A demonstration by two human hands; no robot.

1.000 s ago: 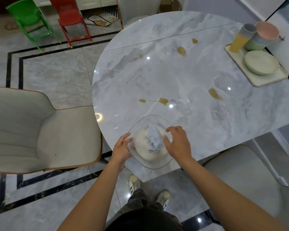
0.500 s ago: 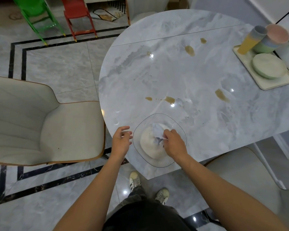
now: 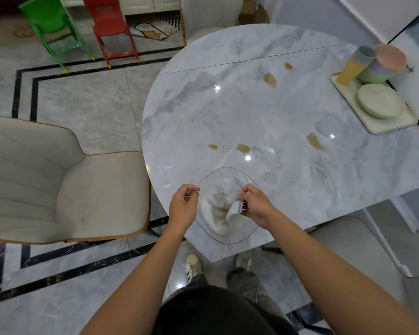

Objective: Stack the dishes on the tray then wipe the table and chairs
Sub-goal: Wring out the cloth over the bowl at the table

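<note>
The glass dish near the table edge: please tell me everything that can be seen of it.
The glass dish is clear, wide and shallow, with a rounded outline and fine ridges along its rim. It sits flat on the marble table, close to the near edge. Inside lies a crumpled white cloth with brown stains. The right hand reaches over the right rim and pinches the cloth. The left hand, fingers curled, is at the left rim; whether it grips the glass cannot be told.

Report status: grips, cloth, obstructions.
Left grip on glass plate rim. Right grip pinching cloth in plate. Spills unwiped; dishes stacked on tray.
</note>
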